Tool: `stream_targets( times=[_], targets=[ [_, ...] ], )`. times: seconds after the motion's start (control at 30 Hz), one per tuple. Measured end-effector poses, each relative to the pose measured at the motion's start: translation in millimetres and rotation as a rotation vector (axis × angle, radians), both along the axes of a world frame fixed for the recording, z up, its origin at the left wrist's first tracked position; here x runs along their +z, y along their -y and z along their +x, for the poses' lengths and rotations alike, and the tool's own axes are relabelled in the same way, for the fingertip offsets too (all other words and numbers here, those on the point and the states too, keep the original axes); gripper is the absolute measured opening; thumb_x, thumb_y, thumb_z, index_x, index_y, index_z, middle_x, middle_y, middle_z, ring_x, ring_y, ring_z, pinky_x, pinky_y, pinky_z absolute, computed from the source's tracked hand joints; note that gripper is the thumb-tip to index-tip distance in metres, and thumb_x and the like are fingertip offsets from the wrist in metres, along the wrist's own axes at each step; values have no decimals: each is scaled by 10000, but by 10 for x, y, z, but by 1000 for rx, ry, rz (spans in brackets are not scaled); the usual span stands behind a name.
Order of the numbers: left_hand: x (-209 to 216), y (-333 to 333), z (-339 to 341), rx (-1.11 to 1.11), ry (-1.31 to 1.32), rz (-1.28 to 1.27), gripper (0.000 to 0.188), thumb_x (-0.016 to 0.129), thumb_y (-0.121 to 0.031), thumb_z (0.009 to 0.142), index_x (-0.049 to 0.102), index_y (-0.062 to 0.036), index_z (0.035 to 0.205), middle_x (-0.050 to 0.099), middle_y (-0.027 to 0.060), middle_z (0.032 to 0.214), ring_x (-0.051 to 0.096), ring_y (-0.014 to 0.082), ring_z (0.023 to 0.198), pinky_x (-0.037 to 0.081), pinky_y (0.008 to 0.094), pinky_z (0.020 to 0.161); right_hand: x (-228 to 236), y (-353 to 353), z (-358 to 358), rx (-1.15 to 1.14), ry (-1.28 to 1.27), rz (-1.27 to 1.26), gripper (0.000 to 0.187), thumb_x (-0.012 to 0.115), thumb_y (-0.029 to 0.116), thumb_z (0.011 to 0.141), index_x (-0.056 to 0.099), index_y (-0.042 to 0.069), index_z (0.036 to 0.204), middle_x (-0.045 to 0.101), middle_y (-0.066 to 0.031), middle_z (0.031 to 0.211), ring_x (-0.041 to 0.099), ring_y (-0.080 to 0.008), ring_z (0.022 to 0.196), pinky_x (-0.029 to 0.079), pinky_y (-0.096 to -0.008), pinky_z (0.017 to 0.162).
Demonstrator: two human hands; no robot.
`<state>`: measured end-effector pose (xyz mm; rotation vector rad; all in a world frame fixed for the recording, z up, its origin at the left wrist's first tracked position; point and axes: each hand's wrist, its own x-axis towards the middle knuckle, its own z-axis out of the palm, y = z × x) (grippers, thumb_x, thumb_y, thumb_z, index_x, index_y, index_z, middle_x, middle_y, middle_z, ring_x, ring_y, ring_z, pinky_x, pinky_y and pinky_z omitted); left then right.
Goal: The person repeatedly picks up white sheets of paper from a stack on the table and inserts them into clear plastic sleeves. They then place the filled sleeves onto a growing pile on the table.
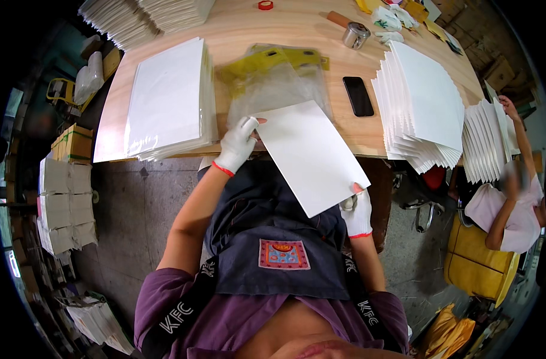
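Note:
A white rectangular pad or board (309, 158) is held at a slant over the table's front edge and my lap. My left hand (237, 143), in a white glove with a red cuff and bare fingertips, grips its upper left corner. At its lower right corner, my right hand (357, 209), gloved the same way, closes on the edge with the thumb on top. Beyond the board lie clear plastic bags (267, 81) with yellow tops, partly hidden by it. To the left rises a stack of white boards in clear wrapping (168, 96).
Fanned white stacks (419, 96) stand on the right of the wooden table (237, 27). A black phone (358, 96) and a metal cup (356, 36) lie nearer the middle. Another person (506, 209) sits at the far right. Bundled stacks (66, 203) stand at left.

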<state>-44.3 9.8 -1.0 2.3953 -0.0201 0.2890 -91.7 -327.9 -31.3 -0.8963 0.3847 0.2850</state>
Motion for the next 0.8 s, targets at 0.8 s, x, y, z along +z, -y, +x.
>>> stream_targets(
  times=[0.8],
  targets=[
    [-1338,630,-350,158,-379,-1781,375,397,-263,973,472,-13,1242,577,134,1114,595,245,983,533,338,807,428,-330,-277,107,21,-191,289,508,273,957,492,31,1114,643,-135,884,623,-171,540,516,-287,440]
  ],
)
